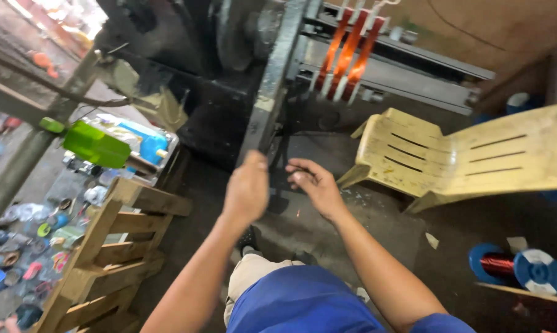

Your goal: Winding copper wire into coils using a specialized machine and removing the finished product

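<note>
Left hand: left hand (247, 191) is closed around the lower end of a grey metal bar (272, 86), at centre frame.
Right hand: right hand (312, 185) hangs just beside it at 3 o'clock, fingers loosely curled, holding nothing.
Bar: long axis runs from 6 o'clock up toward 12, leaning slightly right.
Handling: it looks stiff, heavy steel; best gripped low, where the hand is.
Nearby: copper wire coils (349, 52) at 1 o'clock; yellow plastic chair (463, 154) at 3 o'clock; wooden pallet (105, 253) at 8 o'clock.

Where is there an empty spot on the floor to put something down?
The dark floor between the yellow plastic chair and the blue spool of copper wire is mostly bare. Left of the wooden pallet, the ground is crowded with small clutter.
</note>
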